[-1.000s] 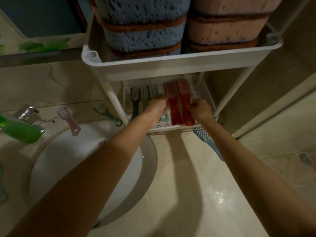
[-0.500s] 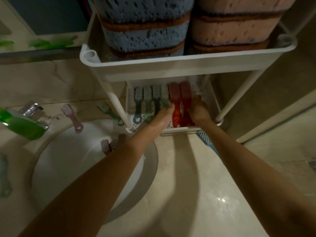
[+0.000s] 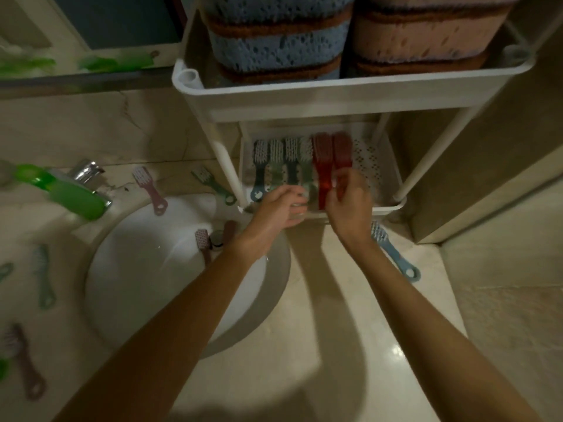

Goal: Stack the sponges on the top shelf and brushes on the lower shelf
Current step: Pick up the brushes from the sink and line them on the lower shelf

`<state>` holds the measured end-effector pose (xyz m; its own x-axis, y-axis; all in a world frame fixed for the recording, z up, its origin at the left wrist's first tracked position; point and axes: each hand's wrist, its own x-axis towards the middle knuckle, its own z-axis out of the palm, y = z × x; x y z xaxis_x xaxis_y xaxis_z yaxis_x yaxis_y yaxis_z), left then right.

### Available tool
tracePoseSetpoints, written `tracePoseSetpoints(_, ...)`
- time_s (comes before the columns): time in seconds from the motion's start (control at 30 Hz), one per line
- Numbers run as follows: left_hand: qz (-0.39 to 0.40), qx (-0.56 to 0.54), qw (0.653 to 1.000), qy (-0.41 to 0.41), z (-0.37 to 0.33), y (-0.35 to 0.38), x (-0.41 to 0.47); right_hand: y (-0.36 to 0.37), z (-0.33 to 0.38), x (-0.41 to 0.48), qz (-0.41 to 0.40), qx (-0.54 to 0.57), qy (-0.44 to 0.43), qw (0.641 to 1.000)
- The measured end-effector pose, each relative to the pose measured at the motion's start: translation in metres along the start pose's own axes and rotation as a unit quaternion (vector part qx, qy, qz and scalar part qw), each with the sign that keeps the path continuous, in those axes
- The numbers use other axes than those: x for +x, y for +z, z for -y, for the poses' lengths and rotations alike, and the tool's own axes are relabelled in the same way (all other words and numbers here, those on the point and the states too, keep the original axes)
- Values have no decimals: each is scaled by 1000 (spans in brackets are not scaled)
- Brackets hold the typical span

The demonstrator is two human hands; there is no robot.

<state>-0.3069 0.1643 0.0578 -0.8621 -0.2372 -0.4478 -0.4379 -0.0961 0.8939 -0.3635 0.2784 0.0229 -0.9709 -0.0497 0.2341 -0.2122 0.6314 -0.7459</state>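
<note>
Both hands work at the lower shelf (image 3: 393,205): the right hand (image 3: 347,202) pinches a red brush (image 3: 341,153) handle, and the left hand (image 3: 281,205) curls loosely at neighbouring handles, apparently aligning the row beneath the sponges (image 3: 274,44).

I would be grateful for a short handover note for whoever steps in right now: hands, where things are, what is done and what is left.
Left hand: at the lower shelf's front edge, fingers curled; grip unclear.
Right hand: closed around the handle of the right red brush.
Done: blue sponges and pink sponges stacked on the top shelf; six brushes lined up below.
Left: loose brushes on the counter, such as the blue brush and pink brush, plus a brush in the sink.
</note>
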Motion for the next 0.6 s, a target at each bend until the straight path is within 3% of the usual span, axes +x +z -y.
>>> tracePoseSetpoints(0.1,-50,-45,998,-16,13,-36,-40,11,28,-48,36,105,-4,994)
tracePoseSetpoints(0.2,-97,-50,992,-69,29,-77,-78,39,59,-95,139,156,-17,978)
tracePoseSetpoints(0.27,-112,-22,989,-98,41,-105,-104,62,81,-121,249,155,-17,956)
tracePoseSetpoints(0.37,-233,-75,964,-107,64,-154,-136,98,115,-154,372,143,-50,916)
tracePoseSetpoints(0.5,-326,-127,931,-105,94,-221,-167,144,168,-189,445,139,-96,879)
tracePoseSetpoints(0.6,-342,-149,922,-102,108,-267,-184,181,206,-210,488,116,-124,856)
